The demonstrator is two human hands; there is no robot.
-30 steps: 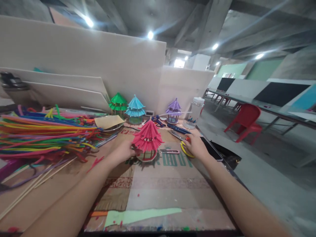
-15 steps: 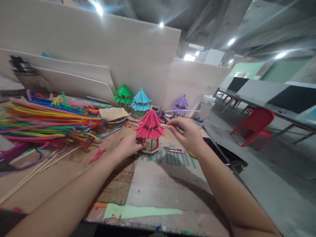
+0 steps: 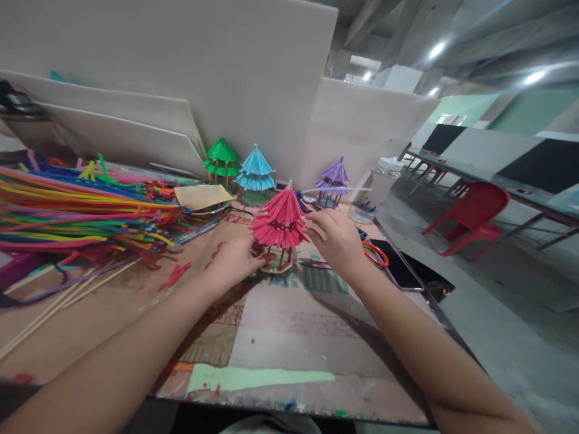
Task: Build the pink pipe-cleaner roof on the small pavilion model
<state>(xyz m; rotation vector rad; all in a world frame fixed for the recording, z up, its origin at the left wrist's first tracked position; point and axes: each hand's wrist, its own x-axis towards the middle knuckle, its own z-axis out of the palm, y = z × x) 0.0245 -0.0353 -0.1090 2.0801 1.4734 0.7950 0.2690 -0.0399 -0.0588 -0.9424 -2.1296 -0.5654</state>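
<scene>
A small pink model pavilion (image 3: pixel 279 223) with a two-tiered fringed roof stands upright on thin posts and a pale base. My left hand (image 3: pixel 239 258) is closed on its lower left side, thumb by the base and fingertips partly hidden behind the posts. At the right edge of the roof, my right hand (image 3: pixel 337 238) holds thumb and forefinger bent in a pinch; whatever is between them is too small to make out. Thread snips (image 3: pixel 313 263) lie beside the base, partly behind the right hand. Green (image 3: pixel 221 160), blue (image 3: pixel 256 175) and purple (image 3: pixel 333 181) model pavilions stand behind.
Many coloured pipe cleaners (image 3: pixel 81 211) are heaped at left, near thin wooden sticks (image 3: pixel 67 301). Orange-handled scissors (image 3: pixel 376 254), a phone (image 3: pixel 400 265) and a clear jar (image 3: pixel 375 190) are at right. White boards (image 3: pixel 181 72) rise behind the table.
The view has tipped down and shifted slightly, showing more of the scissors and phone. My right fingers have come closer to the roof's edge. My left hand keeps its hold on the pavilion.
</scene>
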